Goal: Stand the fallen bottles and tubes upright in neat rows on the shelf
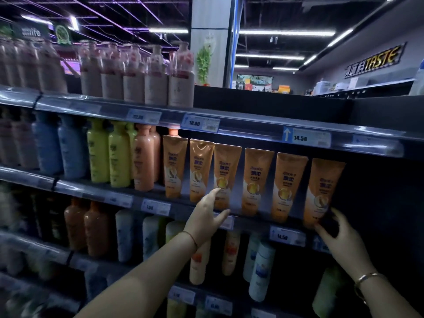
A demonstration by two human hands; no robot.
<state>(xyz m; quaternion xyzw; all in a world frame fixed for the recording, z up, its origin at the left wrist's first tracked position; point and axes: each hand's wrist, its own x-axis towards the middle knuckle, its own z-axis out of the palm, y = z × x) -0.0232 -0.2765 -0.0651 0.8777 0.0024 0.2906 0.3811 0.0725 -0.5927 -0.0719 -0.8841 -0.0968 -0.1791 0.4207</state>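
Observation:
Several orange tubes stand upright in a row on the middle shelf (252, 222). My left hand (207, 214) reaches up to the third tube (227, 166), its fingertips touching the tube's lower part, fingers apart. My right hand (337, 232) grips the base of the rightmost tube (323, 189), which leans slightly left. Between them stand two more tubes (257, 177) (288, 182), evenly spaced.
Left of the tubes stand orange (143, 157), yellow-green (119, 154) and blue bottles (71, 148). Beige bottles (156, 86) fill the top shelf. Below, white and orange bottles (261, 269) stand unevenly. Dark shelf space lies right of the last tube. Price rails line each shelf edge.

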